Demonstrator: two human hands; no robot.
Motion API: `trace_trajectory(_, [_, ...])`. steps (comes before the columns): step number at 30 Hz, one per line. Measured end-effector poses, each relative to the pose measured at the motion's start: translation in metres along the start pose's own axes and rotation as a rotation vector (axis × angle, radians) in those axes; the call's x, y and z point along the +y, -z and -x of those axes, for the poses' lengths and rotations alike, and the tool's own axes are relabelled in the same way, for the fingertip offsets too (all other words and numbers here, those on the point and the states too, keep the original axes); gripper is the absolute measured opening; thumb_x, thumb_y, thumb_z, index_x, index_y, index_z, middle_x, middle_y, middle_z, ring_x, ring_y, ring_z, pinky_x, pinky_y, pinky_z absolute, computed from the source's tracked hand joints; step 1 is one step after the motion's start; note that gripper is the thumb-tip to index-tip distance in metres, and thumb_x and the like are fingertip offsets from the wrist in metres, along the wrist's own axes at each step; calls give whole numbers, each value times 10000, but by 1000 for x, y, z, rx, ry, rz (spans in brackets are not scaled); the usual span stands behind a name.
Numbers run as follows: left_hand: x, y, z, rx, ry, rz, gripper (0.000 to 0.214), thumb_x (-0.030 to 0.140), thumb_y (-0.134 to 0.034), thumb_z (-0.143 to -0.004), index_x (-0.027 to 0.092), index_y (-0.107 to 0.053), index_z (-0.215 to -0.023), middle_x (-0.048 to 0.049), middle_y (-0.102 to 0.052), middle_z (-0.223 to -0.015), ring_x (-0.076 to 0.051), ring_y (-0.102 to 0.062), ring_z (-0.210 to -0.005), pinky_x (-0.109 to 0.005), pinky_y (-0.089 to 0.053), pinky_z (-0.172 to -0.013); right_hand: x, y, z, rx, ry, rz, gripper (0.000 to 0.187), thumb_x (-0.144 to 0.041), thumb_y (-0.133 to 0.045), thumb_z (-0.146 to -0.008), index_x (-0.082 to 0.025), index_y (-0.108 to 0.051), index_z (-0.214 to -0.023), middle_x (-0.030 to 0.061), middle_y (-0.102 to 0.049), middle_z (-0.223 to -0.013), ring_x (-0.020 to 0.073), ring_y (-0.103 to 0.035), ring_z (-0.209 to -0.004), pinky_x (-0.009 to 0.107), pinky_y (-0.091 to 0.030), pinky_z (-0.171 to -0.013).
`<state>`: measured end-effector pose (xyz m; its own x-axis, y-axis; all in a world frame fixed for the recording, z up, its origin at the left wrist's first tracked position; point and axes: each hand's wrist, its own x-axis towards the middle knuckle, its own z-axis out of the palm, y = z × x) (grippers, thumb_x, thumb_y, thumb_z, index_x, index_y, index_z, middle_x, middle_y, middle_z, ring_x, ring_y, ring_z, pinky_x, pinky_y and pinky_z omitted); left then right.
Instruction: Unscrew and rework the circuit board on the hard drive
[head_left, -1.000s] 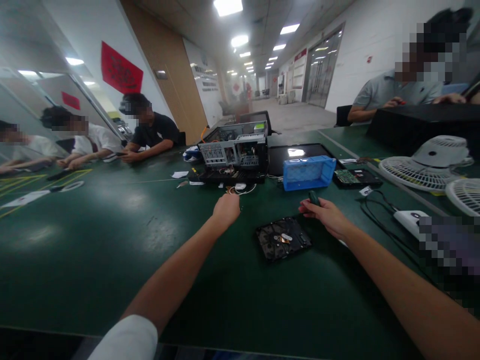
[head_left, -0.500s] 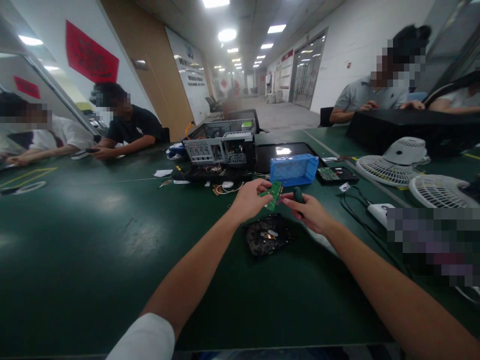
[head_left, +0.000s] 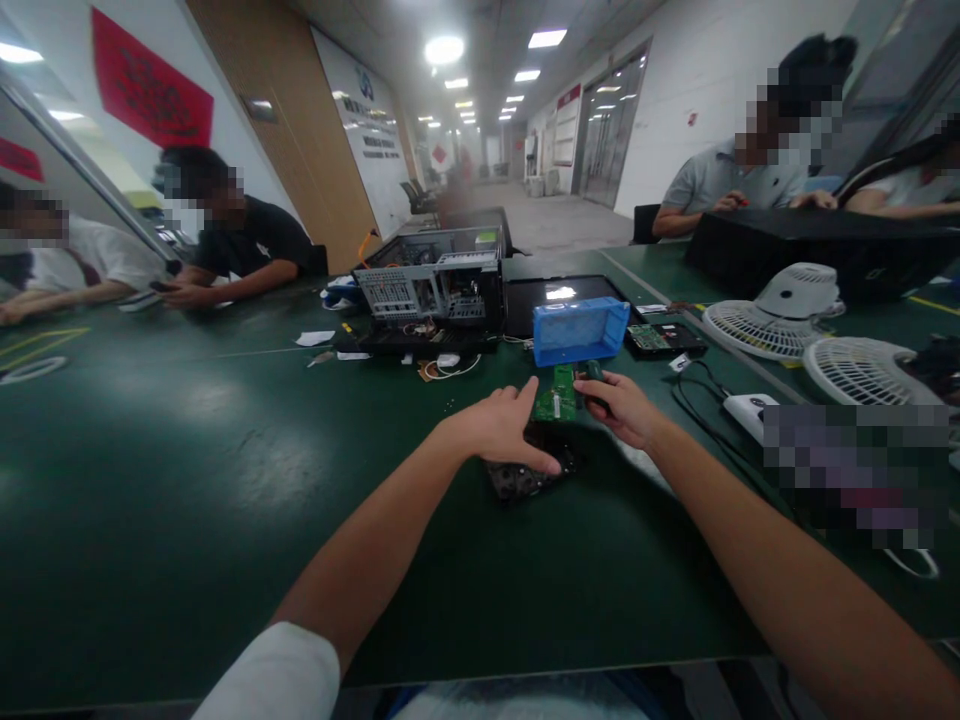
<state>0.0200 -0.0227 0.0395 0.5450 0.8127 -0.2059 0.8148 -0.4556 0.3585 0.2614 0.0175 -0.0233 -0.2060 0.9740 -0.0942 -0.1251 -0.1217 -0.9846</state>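
Observation:
My left hand (head_left: 514, 428) has its fingers and thumb spread and holds nothing. It hovers over a hard drive (head_left: 525, 482) on the table, hiding much of its top. A green circuit board (head_left: 556, 393) is upright just beyond the drive, pinched at its right edge by the fingertips of my right hand (head_left: 619, 405). That same hand is also wrapped around a tool with a thick dark green handle (head_left: 595, 371), which looks like a screwdriver; its shaft is not visible.
A blue plastic bin (head_left: 581, 332) lies on its side behind the board. An opened computer case (head_left: 427, 285) stands further back. To the right are another drive (head_left: 664, 339), a white power strip (head_left: 750, 412) with cables and white fans (head_left: 765, 318). Several people sit around the table.
My left hand has let go of the circuit board and opened, moving down over the hard drive. The board is now in my right hand, together with the green-handled tool.

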Motion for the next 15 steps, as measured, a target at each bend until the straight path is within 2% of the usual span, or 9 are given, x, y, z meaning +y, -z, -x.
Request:
trace_trajectory(2, [6, -7, 1, -126, 15, -104, 1526, 866, -746, -526, 139, -15, -1651, -294, -252, -1650, -505, -313, -1482, -570, -371, -1141, 1, 3, -2, 8, -12, 1, 373, -349, -869, -704, -188, -628, -939, -78, -480, -566, 51, -360, -432, 178, -129, -365])
trace_trajectory(4, [12, -16, -2, -169, 10, -175, 1567, 827, -770, -529, 116, 72, -1644, -317, -242, -1645, -506, -307, -1484, -579, -337, -1161, 2, 5, -3, 3, -18, -6, 386, -326, -864, -696, -193, -624, -967, -77, -491, -592, 44, -349, -432, 172, -118, -362])
trace_trajectory(9, [12, -24, -9, -174, -11, -207, 1538, 691, -794, -611, 88, 217, -1602, -321, -286, -1628, -453, -363, -1472, -548, -319, -1177, 2, 7, -3, -21, -22, -15, 501, -302, -826, -719, -215, -631, -1172, -63, -528, -660, 41, -340, -436, 175, -107, -362])
trace_trajectory(15, [-9, -15, -14, -171, -55, -204, 1481, 575, -799, -641, 117, 229, -1603, -281, -301, -1639, -435, -366, -1473, -549, -306, -1187, 3, 8, -1, -138, -41, 29, 528, -301, -858, -716, -219, -632, -1186, -69, -503, -694, 37, -333, -466, 187, -134, -389])
